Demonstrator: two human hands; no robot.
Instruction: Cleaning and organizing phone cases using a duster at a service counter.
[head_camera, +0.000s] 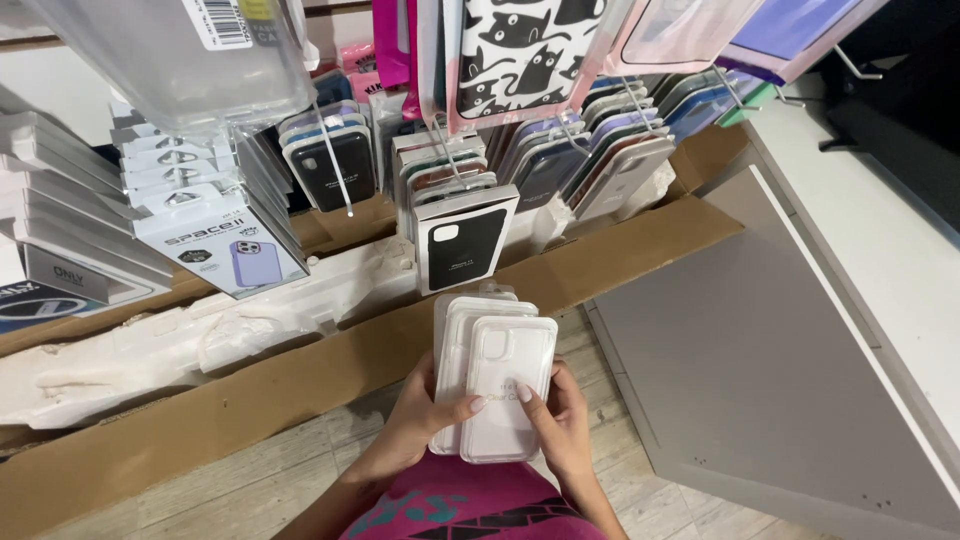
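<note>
Both my hands hold a small fanned stack of clear phone cases in white packaging (493, 375) in front of my body. My left hand (418, 420) grips the stack's left edge, with the thumb lying across the front. My right hand (562, 425) supports the right edge and bottom, thumb on the front pack. The front pack (508, 390) overlaps the ones behind it. Directly above the stack hangs a black phone case pack (463, 245) on a display hook.
Rows of packaged phone cases hang on hooks above, among them a black-and-white cat-print case (520, 55) and white boxes (215, 235) at left. A flattened brown cardboard box (300, 385) with white foam lies below the display. A grey panel (740, 370) is at right, wood-look floor below.
</note>
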